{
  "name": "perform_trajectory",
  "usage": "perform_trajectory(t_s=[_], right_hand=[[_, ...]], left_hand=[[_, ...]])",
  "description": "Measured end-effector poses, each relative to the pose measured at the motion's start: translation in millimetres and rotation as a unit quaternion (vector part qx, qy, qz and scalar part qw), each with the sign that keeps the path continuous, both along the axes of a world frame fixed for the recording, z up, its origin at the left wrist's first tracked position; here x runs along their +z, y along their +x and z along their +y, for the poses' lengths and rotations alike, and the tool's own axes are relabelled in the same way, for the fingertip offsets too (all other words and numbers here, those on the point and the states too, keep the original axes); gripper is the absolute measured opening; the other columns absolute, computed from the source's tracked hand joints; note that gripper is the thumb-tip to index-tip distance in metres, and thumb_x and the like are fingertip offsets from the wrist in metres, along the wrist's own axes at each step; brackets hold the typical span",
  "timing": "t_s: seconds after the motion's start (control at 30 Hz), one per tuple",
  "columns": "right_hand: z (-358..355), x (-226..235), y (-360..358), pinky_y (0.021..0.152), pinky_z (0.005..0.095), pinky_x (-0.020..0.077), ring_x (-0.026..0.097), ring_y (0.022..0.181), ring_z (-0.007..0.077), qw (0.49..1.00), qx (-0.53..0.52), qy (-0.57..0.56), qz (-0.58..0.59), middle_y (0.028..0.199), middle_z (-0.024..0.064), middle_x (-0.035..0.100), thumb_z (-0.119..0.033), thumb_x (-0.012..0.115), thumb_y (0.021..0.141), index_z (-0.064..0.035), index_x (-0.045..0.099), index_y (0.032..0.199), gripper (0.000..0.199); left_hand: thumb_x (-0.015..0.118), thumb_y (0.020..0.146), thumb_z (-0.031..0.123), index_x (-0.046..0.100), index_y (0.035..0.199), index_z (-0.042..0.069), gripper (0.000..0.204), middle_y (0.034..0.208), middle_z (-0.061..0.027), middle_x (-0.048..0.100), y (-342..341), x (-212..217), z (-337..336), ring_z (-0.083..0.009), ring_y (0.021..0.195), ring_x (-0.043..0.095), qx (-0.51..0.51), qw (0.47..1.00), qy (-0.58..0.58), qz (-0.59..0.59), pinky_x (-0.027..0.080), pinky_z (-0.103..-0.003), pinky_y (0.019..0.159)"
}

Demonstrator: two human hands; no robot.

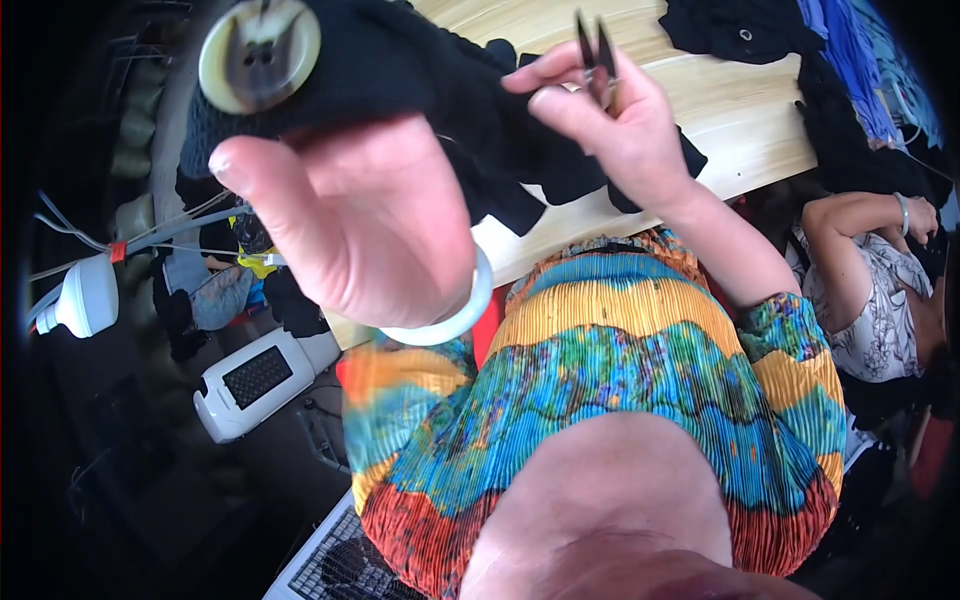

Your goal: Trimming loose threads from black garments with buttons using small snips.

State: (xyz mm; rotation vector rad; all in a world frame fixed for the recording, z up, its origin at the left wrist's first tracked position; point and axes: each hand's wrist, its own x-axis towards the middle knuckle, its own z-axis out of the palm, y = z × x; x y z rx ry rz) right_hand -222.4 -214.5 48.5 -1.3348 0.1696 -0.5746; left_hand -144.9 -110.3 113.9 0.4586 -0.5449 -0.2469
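Close to the camera, my left hand [365, 215] shows its palm and stretched thumb, a pale bangle [450, 315] around the wrist. Its fingers run up into a black knit garment [390, 65] and are hidden by the cloth, which it holds up. A big round cream-and-brown button [260, 55] sits on this garment, above the thumb. Over the table, my right hand [625, 125] is closed around small thread snips [595, 60]. Their two dark pointed blades stick upward, slightly apart. More black cloth lies between the hands.
The pale wooden table [740, 115] carries another dark garment with an eyelet or button [745, 35] and blue cloth [850, 60] at far right. A person [870, 270] sits on the right. At left are a white lamp [90, 295], cables and a white machine [265, 385].
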Motion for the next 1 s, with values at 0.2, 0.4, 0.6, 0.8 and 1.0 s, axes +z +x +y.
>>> perform_trajectory(t_s=[0.2,0.4,0.6,0.8,1.0], right_hand=[[20,-4,22,0.046,0.0149,0.0274,0.034,0.053,0.0,0.999,-0.03,-0.012,0.032,0.071,-0.0034,0.05,-0.015,0.066,0.069,-0.0011,0.056,0.091,0.027],[5,-1,15,0.061,0.0151,0.0378,0.046,0.067,0.0017,0.999,0.007,0.026,0.017,0.074,-0.0019,0.051,-0.013,0.058,0.077,0.0007,0.054,0.087,0.018],[-38,12,-15,0.044,0.0204,0.0363,0.044,0.05,0.0078,0.952,-0.054,0.082,0.289,0.063,0.0007,0.05,-0.016,0.061,0.073,-0.0031,0.056,0.091,0.023],[-42,-22,-31,0.035,0.0173,0.0211,0.024,0.033,0.0017,0.963,0.079,0.241,0.085,0.043,-0.007,0.032,-0.019,0.051,0.081,-0.0068,0.049,0.079,0.012],[-42,-26,-32,0.034,0.0169,0.0218,0.025,0.033,0.0014,0.933,0.094,0.334,0.095,0.044,-0.0061,0.036,-0.019,0.05,0.082,-0.008,0.047,0.072,0.015]], left_hand=[[0.051,0.082,0.02,0.055,0.099,0.004,0.024,0.107,-0.0067,0.052,-9,19,-18,-0.017,0.103,0.045,0.004,0.998,-0.049,-0.032,0.027,-0.033,0.096],[0.05,0.082,0.018,0.055,0.097,0.002,0.022,0.104,-0.0083,0.053,-1,19,-8,-0.019,0.103,0.046,0.071,0.993,-0.069,-0.059,0.03,-0.034,0.095],[0.041,0.087,0.022,0.049,0.106,0.003,0.028,0.107,-0.0106,0.051,14,-23,22,-0.0241,0.103,0.046,0.043,0.998,0.039,0.026,0.03,-0.039,0.095],[0.038,0.088,0.025,0.052,0.094,0.007,0.024,0.092,-0.0077,0.058,41,-87,19,-0.0219,0.084,0.055,-0.266,0.934,0.081,0.223,0.043,-0.035,0.073],[0.033,0.089,0.029,0.044,0.108,0.003,0.034,0.103,-0.0151,0.054,16,-113,-3,-0.0245,0.096,0.052,-0.434,0.832,0.152,0.311,0.042,-0.037,0.085]])
